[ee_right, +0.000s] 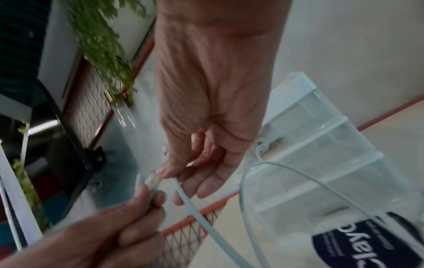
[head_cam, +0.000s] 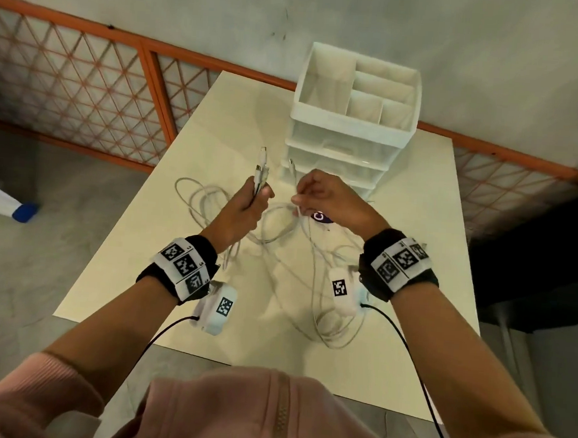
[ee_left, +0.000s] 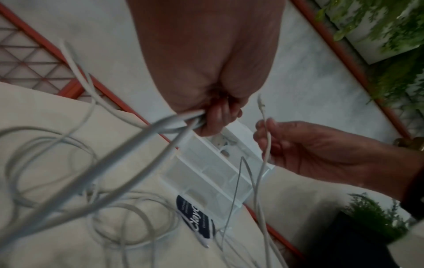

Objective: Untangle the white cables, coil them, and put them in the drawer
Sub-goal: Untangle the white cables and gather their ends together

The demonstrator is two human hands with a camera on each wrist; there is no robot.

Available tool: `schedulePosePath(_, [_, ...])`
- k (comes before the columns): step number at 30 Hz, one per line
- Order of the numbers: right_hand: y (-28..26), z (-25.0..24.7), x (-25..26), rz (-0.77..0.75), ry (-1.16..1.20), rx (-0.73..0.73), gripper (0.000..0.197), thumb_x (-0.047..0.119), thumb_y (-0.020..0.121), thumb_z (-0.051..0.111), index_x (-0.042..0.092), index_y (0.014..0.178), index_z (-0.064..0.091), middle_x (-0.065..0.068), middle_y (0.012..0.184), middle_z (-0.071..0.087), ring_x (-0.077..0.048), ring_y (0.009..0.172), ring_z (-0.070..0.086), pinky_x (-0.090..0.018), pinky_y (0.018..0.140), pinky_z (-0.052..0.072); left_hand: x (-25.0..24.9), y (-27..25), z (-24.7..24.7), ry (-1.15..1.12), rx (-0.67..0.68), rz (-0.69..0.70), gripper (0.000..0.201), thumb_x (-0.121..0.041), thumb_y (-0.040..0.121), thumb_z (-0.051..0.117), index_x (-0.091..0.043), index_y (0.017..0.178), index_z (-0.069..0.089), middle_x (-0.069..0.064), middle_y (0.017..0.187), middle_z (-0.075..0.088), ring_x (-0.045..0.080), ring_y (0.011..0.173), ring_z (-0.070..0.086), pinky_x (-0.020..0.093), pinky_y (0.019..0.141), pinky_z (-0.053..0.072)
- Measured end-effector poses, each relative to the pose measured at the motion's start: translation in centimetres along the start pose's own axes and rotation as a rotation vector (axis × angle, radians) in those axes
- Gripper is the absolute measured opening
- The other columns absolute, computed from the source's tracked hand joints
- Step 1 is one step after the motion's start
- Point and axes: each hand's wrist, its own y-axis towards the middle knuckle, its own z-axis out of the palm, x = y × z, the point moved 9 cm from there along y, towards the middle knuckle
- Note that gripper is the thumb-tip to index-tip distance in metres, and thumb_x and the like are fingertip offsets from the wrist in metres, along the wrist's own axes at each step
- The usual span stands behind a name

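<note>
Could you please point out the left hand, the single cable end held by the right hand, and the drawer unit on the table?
left hand (head_cam: pixel 247 209), head view, on its back.
single cable end (head_cam: pixel 291 167), head view, on the connector above the right hand (head_cam: pixel 330 197).
drawer unit (head_cam: pixel 340 147), head view, on a drawer front.

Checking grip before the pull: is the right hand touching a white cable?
Touching. The left wrist view shows the right hand pinching one white cable between thumb and fingers.

White cables (head_cam: pixel 210 199) on cream table (head_cam: pixel 412 296). White/clear drawer unit (head_cam: pixel 352 120) at far edge. Navy label (head_cam: pixel 319 217) w/ white text. Wristbands (head_cam: pixel 183 264) black w/ b&w square markers. Pink sleeves (head_cam: pixel 46 393).
</note>
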Motion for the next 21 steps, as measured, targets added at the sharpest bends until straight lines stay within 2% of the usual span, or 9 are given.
schedulePosePath(2, [-0.1, 0.1, 1.6, -0.018, 0.044, -0.021, 0.025, 0.004, 0.082, 0.069, 0.008, 0.092, 0.047, -0.008, 0.075, 0.061, -0.010, 0.061, 0.065, -0.022, 0.065, 0.052, -0.8, -0.1, 1.1, -0.092, 0.043, -0.009, 0.022, -0.036, 0.100, 0.036, -0.016, 0.095, 0.042, -0.008, 0.068, 0.032, 0.001, 0.050, 0.033, 0.014, 0.050, 0.031])
schedulePosePath(4, [0.0, 0.5, 2.3, -0.032, 0.026, -0.033, 0.030, 0.005, 0.081, 0.070, 0.011, 0.086, 0.042, -0.009, 0.075, 0.059, -0.021, 0.068, 0.065, -0.035, 0.072, 0.052, -1.7, -0.1, 1.6, -0.119, 0.056, -0.002, 0.025, -0.041, 0.099, 0.037, -0.016, 0.094, 0.041, -0.009, 0.068, 0.031, 0.001, 0.047, 0.032, 0.014, 0.048, 0.030])
schedulePosePath(6, [0.1, 0.7, 2.2, -0.027, -0.001, -0.058, 0.033, 0.007, 0.081, 0.071, 0.014, 0.083, 0.039, -0.005, 0.073, 0.056, -0.025, 0.074, 0.063, -0.043, 0.076, 0.050, -2.8, -0.1, 1.6, -0.135, 0.032, 0.033, 0.022, -0.036, 0.100, 0.039, -0.017, 0.089, 0.044, -0.008, 0.066, 0.033, 0.000, 0.044, 0.033, 0.014, 0.047, 0.029])
schedulePosePath(7, [-0.1, 0.7, 1.9, -0.017, -0.010, -0.058, 0.033, 0.009, 0.082, 0.070, 0.014, 0.084, 0.038, -0.003, 0.073, 0.056, -0.022, 0.073, 0.064, -0.040, 0.074, 0.049, -3.5, -0.2, 1.4, -0.145, 0.004, 0.064, 0.018, -0.029, 0.100, 0.042, -0.017, 0.087, 0.046, -0.008, 0.065, 0.034, 0.000, 0.043, 0.035, 0.012, 0.047, 0.030])
schedulePosePath(10, [-0.8, 1.4, 1.1, 0.012, 0.015, -0.001, 0.031, 0.015, 0.086, 0.067, 0.012, 0.094, 0.037, -0.001, 0.076, 0.060, -0.003, 0.063, 0.062, -0.018, 0.061, 0.044, -4.8, -0.1, 0.9, -0.109, -0.048, 0.137, 0.013, -0.012, 0.099, 0.044, -0.009, 0.087, 0.047, -0.005, 0.063, 0.039, -0.004, 0.043, 0.042, 0.006, 0.047, 0.033])
schedulePosePath(14, [-1.1, 2.9, -0.4, 0.021, -0.049, 0.172, 0.017, 0.010, 0.089, 0.062, 0.013, 0.095, 0.046, -0.001, 0.076, 0.064, -0.009, 0.067, 0.061, -0.013, 0.059, 0.040, -4.9, 0.6, -1.0, -0.154, -0.213, 0.109, 0.025, -0.020, 0.100, 0.038, -0.021, 0.075, 0.043, -0.005, 0.062, 0.034, 0.004, 0.049, 0.032, 0.021, 0.052, 0.029])
schedulePosePath(16, [-1.7, 3.9, -2.4, 0.060, -0.176, 0.317, 0.011, 0.003, 0.089, 0.058, 0.012, 0.090, 0.052, -0.002, 0.074, 0.063, -0.006, 0.064, 0.062, -0.010, 0.058, 0.043, -5.5, 0.9, -3.2, -0.263, -0.353, 0.131, 0.027, -0.018, 0.101, 0.032, -0.020, 0.076, 0.041, -0.004, 0.061, 0.033, 0.002, 0.045, 0.030, 0.021, 0.049, 0.027])
schedulePosePath(18, [-2.6, 3.6, -5.5, 0.137, -0.269, 0.389, 0.016, -0.001, 0.088, 0.058, 0.014, 0.084, 0.055, -0.002, 0.074, 0.061, -0.006, 0.064, 0.062, -0.013, 0.064, 0.048, -6.2, 1.1, -5.6, -0.369, -0.453, 0.169, 0.023, -0.017, 0.103, 0.027, -0.016, 0.083, 0.040, -0.004, 0.065, 0.034, 0.001, 0.046, 0.030, 0.016, 0.048, 0.027])
schedulePosePath(21, [-4.3, 0.9, -10.9, 0.279, -0.446, 0.401, 0.024, -0.004, 0.079, 0.063, 0.019, 0.079, 0.059, -0.002, 0.079, 0.063, -0.017, 0.078, 0.060, -0.034, 0.083, 0.051, -6.5, 1.2, -8.8, -0.444, -0.568, 0.206, 0.019, -0.016, 0.102, 0.023, -0.016, 0.089, 0.037, -0.005, 0.072, 0.037, 0.004, 0.057, 0.033, 0.018, 0.054, 0.029])
